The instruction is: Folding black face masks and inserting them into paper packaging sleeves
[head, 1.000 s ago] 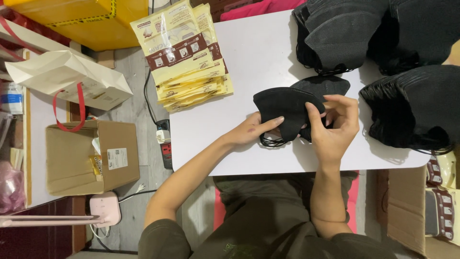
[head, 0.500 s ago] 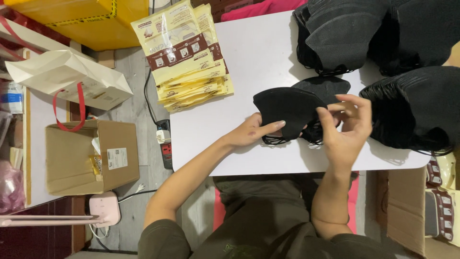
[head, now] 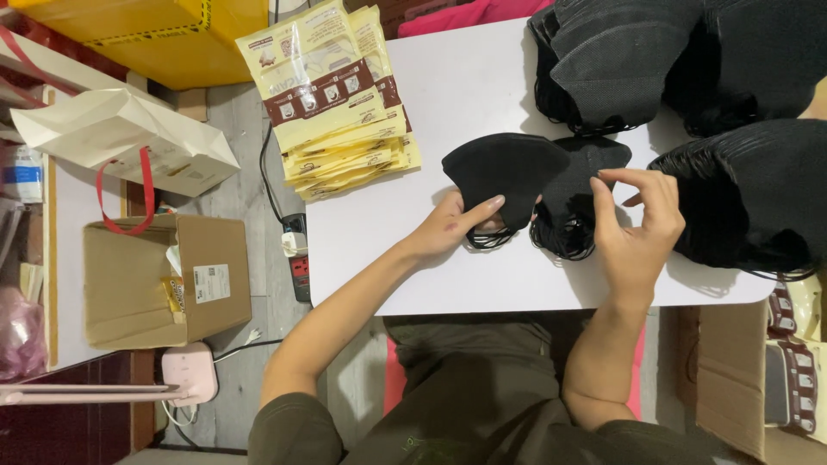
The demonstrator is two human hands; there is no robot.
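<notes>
My left hand grips a folded black face mask by its lower edge, thumb on top, holding it over the white table; its ear loops dangle under my fingers. A small pile of black masks lies just right of it. My right hand hovers beside that pile with thumb and forefinger pinched together near a mask's edge; nothing is clearly held between them.
Large stacks of black masks fill the table's right and far side. A pile of yellow mask packets lies at the far left corner. On the floor are a cardboard box, a paper bag and a power strip.
My left hand has carried one mask to the left, away from the pile. My right hand has let go of it and risen slightly, fingers pinched.
</notes>
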